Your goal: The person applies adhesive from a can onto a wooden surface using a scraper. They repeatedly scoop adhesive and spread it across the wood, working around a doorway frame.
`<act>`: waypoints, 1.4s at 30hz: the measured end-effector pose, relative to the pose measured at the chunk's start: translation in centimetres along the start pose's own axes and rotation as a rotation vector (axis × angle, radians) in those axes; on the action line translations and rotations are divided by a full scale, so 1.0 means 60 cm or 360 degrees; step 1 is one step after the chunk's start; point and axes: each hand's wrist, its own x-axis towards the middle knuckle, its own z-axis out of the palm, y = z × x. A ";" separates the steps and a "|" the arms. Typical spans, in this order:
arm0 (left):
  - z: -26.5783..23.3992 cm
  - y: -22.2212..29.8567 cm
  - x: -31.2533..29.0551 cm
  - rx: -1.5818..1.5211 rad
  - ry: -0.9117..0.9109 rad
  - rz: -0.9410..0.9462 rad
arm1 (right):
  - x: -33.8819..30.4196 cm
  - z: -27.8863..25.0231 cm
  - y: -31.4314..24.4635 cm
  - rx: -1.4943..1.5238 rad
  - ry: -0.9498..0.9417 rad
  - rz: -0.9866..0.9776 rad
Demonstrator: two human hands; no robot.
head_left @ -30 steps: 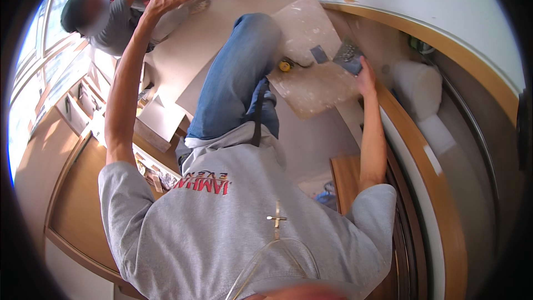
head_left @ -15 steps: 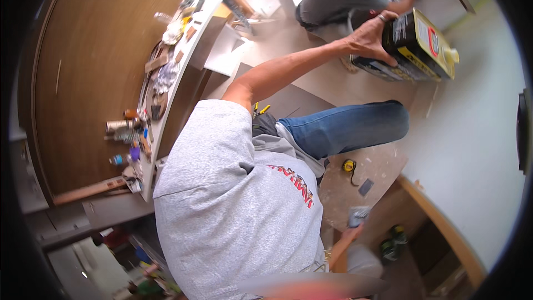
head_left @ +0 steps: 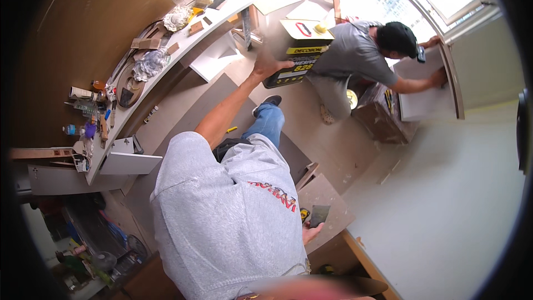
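My left hand (head_left: 271,68) grips a tall rectangular metal can (head_left: 297,50), black and yellow with a yellow cap and a red handle on its top. The arm stretches away from me, and the can hangs tilted in the air. Low on the right, my right hand (head_left: 312,232) pinches a flat grey rectangular piece (head_left: 319,215) at its lower edge. A yellow and black tape measure (head_left: 305,214) lies beside that piece, on a pale brown board (head_left: 330,194).
Ahead on the right, a co-worker (head_left: 355,50) crouches, both hands on a white panel (head_left: 422,100) beside a brown box (head_left: 383,116). A cluttered white worktop (head_left: 189,36) runs along the left. A white board (head_left: 130,163) juts out below it. A pale wall (head_left: 444,183) stands right.
The can has swung left, away from the wall, in my left hand. My view has turned, showing more of the window and co-worker. The grey piece stays in my right hand.
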 end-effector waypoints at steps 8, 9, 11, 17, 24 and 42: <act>-0.210 -0.269 0.377 -0.0272 0.1203 -0.0009 | -0.027 0.958 -0.265 -0.0721 -0.1152 -0.0536; -0.227 -0.301 0.411 -0.0132 0.1326 -0.0069 | -0.050 1.074 -0.272 -0.0787 -0.1198 -0.0592; -0.259 -0.361 0.468 0.0070 0.1304 -0.0331 | -0.109 1.292 -0.262 -0.0809 -0.1383 -0.0570; -0.303 -0.502 0.581 0.0040 0.1626 -0.0147 | -0.364 1.718 -0.096 -0.0999 -0.2501 -0.0276; -0.277 -0.461 0.550 0.0280 0.1800 -0.0295 | -0.596 1.877 0.132 -0.1331 -0.3273 -0.0039; -0.064 -0.329 0.173 0.0508 0.1717 -0.1336 | -0.603 1.971 0.380 -0.1399 -0.3342 -0.0527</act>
